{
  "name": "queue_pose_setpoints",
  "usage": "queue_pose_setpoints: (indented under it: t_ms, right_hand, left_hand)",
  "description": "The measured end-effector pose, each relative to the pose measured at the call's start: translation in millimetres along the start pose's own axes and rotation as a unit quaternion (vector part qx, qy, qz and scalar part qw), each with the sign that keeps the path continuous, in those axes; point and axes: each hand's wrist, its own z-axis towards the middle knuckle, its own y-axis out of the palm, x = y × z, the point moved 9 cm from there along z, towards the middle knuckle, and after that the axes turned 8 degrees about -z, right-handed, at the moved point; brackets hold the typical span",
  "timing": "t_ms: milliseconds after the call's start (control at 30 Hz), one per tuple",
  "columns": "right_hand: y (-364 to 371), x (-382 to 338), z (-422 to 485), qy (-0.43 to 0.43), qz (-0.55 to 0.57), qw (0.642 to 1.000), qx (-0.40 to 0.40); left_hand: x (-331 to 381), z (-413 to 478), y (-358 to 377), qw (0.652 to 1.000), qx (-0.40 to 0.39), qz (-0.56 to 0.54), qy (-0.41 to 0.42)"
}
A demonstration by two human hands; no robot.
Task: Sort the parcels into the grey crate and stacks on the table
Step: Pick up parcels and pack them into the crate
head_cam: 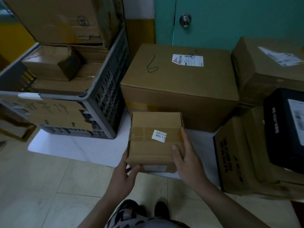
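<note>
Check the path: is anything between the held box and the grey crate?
Nothing visible. The small box, held by both hands, has open space toward the grey crate on its left, though the crate already holds several boxes.

— From my feed, what carries it all?
— A low white table, set on a pale tiled floor; the grey crate stands on its left part; a big brown carton marked "6" sits just beside it.
— And on the right?
— A printed carton at the right edge; I can't tell whether it rests on the table or the floor.
</note>
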Motion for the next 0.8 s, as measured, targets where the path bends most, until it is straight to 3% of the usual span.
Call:
queue_pose_setpoints:
  t_ms: [133, 200, 300, 567, 667, 800]
  right_hand:
    - [2.2, -1.0, 0.4, 0.006, 0.055, 0.998, 0.005]
    - [6.7, 4.4, -1.1, 0.001, 0.08, 0.996, -0.036]
    - [5.6, 16.9, -4.4, -0.02, 0.024, 0.995, -0.09]
    - [-8.9, 13.5, -2.8, -0.021, -0.04, 0.996, -0.076]
    - [-6.4, 1.2, -1.9, -0.059, -0.081, 0.993, -0.068]
    - [-2.0, -2.5, -3.1, -0.08, -0.099, 0.989, -0.068]
  left_hand:
    - [-4.7, 0.2, -0.7, 1.0, 0.024, 0.015, 0.002]
    - [-8.8, 2.4, -2.4, 0.999, 0.03, 0.033, -0.009]
    - [-5.7, 4.1, -4.8, 0.998, 0.033, 0.052, -0.002]
    - [16.3, 11.4, -3.8, 0.999, 0.009, -0.049, 0.015]
    - [41.8, 18.8, -7.3, 0.994, 0.021, 0.011, 0.103]
    - [43.7, 27.2, -5.0, 0.988, 0.01, 0.088, 0.124]
